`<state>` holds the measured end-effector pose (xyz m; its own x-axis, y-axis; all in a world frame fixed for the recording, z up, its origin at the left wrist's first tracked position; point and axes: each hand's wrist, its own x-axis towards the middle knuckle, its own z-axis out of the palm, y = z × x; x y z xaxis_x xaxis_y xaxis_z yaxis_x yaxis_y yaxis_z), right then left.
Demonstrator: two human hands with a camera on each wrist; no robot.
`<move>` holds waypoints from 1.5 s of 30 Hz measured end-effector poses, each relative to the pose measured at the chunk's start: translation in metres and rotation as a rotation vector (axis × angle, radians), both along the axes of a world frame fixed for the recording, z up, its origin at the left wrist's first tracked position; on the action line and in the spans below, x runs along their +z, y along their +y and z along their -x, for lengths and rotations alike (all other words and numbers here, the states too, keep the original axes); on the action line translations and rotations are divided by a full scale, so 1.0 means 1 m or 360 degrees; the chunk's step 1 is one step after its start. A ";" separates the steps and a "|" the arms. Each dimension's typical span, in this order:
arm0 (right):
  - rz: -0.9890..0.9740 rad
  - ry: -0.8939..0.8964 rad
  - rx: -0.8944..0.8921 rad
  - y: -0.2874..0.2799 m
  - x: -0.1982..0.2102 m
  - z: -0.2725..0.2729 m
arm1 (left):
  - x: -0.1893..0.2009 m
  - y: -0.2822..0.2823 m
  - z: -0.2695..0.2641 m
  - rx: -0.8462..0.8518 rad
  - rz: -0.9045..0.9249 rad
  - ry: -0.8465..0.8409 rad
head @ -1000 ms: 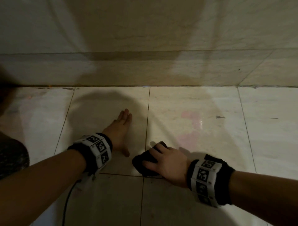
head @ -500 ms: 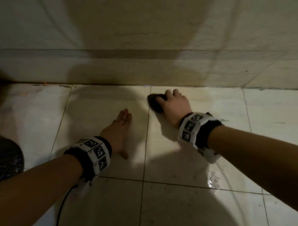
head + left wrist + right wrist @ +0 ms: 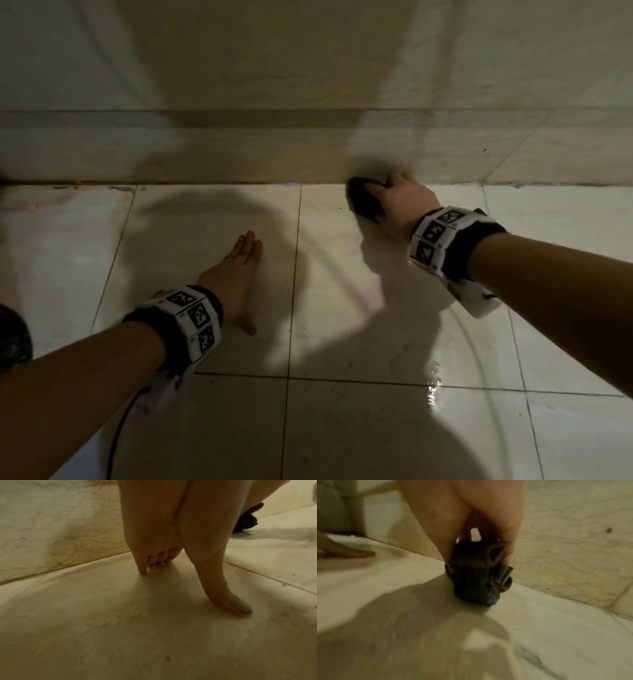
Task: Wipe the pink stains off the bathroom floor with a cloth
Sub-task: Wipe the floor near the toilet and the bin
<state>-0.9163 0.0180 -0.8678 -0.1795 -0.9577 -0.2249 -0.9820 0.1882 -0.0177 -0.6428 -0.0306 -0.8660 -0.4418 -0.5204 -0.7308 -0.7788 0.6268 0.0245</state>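
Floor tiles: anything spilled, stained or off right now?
Yes. A faint pink stain remains on the tile behind the right hand, which grips the dark cloth by the wall. A wet puddle glistens nearer the camera.

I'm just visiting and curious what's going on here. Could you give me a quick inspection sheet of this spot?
Surface: pale tiled floor, wet sheen near the right arm.
Job's things: dark cloth on the floor at the wall's foot; faint pink stain behind it.
Clutter: nothing seen.
Hands: right hand grips the cloth; left hand rests flat on the tile.
Cables: black cable under the left arm.
Surroundings: marbled wall.
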 end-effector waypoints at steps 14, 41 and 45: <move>-0.0161 -0.0533 0.0632 0.115 -0.001 -0.081 | -0.003 0.014 0.023 -0.0019 -0.0078 0.0092; 0.0100 -0.0205 -0.0614 0.062 -0.006 0.065 | 0.001 0.015 0.032 -0.0085 -0.0007 -0.0067; 0.0115 -0.0372 -0.0434 0.086 -0.010 0.019 | 0.001 0.016 0.033 -0.0083 -0.0008 -0.0064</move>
<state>-0.9354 0.1037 -0.8773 -0.3822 -0.8966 -0.2237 -0.8637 0.4327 -0.2583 -0.6759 -0.0144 -0.8647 -0.4385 -0.4938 -0.7509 -0.7455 0.6665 -0.0029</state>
